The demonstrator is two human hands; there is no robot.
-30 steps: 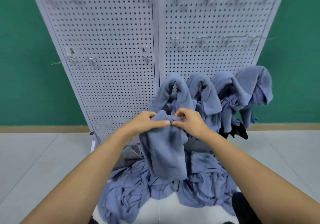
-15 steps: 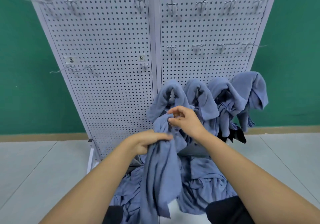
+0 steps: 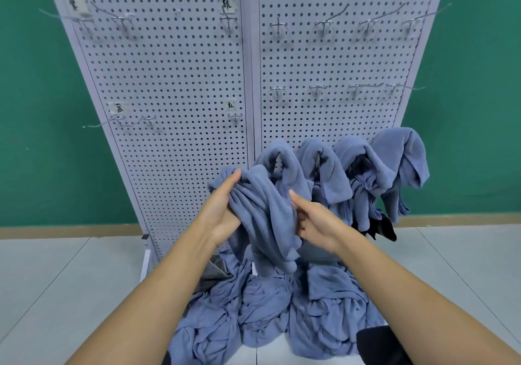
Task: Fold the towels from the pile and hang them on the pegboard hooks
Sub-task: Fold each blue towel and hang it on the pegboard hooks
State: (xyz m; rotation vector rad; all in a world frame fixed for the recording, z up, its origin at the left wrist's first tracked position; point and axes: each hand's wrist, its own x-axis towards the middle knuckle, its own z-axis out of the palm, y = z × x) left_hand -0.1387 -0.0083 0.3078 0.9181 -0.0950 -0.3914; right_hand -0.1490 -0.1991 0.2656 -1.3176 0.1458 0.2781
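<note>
Blue towel (image 3: 265, 215) over flat left hand (image 3: 222, 209), right hand (image 3: 318, 223) gripping it (four on pegboard (image 3: 180, 82))

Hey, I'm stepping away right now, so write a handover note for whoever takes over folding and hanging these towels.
Left hand: fingers straight, carrying a blue towel draped over it.
Right hand: against that towel's right side, fingers partly curled; grip unclear.
Done: four hung towels sit in a row low on the pegboard, right panel.
Left: finish folding the held towel and hang it on one of the bare hooks, then work through the large towel pile on the floor below.
</note>
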